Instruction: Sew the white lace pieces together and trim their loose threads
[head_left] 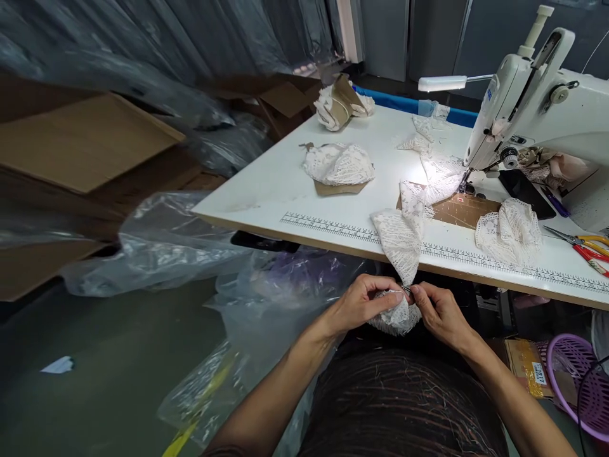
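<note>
My left hand [368, 303] is closed on a white lace piece [397, 317] just below the table's front edge. My right hand [440, 312] pinches a small dark metal tool [406, 289] where the lace meets its fingers; most of the tool is hidden, so its kind is unclear. From there a strip of lace [397, 241] runs up over the edge to the needle area of a white sewing machine [504, 120]. Beside that strip, under the presser foot, lies a brown card [464, 211]. A bunched lace piece [509, 231] rests to its right.
On the white table [266, 184] lie a lace cup [339, 164] and a tied lace bundle [340, 105]. Pliers and scissors [587, 244] sit at the right. Cardboard boxes [85, 139] and plastic sheeting [176, 241] crowd the left; a purple basket [578, 381] stands lower right.
</note>
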A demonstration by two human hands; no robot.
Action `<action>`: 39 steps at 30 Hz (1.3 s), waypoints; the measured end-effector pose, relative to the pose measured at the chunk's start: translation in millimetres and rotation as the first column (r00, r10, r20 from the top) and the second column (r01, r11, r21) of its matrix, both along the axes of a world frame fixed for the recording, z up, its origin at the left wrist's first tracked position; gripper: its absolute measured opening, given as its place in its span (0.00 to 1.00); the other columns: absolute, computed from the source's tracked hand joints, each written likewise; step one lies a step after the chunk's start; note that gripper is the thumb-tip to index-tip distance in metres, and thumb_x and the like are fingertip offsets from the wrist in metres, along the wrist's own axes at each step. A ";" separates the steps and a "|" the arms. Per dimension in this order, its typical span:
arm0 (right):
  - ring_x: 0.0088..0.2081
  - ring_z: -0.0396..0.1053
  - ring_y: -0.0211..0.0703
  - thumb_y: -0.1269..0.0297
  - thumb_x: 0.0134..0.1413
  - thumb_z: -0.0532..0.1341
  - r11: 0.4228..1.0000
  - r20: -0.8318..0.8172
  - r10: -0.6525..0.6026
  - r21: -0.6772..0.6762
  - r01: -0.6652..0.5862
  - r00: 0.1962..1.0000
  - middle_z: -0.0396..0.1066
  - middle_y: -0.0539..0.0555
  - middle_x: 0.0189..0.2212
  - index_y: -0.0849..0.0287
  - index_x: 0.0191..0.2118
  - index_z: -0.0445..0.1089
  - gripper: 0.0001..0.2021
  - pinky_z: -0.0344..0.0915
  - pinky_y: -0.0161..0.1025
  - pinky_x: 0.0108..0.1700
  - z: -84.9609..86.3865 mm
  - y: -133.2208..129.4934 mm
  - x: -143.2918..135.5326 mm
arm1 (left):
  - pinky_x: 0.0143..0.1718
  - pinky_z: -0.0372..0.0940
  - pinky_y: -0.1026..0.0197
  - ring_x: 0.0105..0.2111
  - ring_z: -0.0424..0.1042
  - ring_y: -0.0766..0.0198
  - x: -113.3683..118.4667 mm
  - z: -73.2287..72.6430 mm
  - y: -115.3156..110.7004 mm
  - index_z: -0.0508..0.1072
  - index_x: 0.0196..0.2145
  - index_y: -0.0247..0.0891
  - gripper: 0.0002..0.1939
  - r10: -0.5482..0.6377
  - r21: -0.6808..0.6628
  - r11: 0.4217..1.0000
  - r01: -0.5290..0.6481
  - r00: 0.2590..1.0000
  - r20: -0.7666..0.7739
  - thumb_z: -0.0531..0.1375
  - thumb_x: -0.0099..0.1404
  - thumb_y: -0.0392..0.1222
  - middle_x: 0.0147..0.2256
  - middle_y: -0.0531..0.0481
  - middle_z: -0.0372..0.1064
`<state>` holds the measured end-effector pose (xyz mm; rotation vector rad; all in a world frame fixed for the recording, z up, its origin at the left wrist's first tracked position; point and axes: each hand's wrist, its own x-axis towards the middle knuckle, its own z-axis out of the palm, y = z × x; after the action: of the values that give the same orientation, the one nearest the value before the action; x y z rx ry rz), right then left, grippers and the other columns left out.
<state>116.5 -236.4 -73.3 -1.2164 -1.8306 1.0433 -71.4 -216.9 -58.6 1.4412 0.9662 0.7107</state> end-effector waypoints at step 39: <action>0.18 0.54 0.34 0.75 0.50 0.53 0.816 -0.005 0.187 0.557 -0.152 0.982 0.59 0.44 0.18 0.55 0.31 0.62 0.07 0.50 0.35 0.23 15.5 -61.9 7.3 | 0.34 0.64 0.62 0.29 0.68 0.63 -18.2 23.1 -0.9 0.80 0.29 0.36 0.25 0.158 0.524 0.836 -0.162 0.986 0.052 0.58 0.66 0.61 0.28 0.48 0.70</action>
<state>123.7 -298.3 -57.8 -0.6702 -2.0261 0.5521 -89.6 -217.8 -35.5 1.8440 0.9323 1.1729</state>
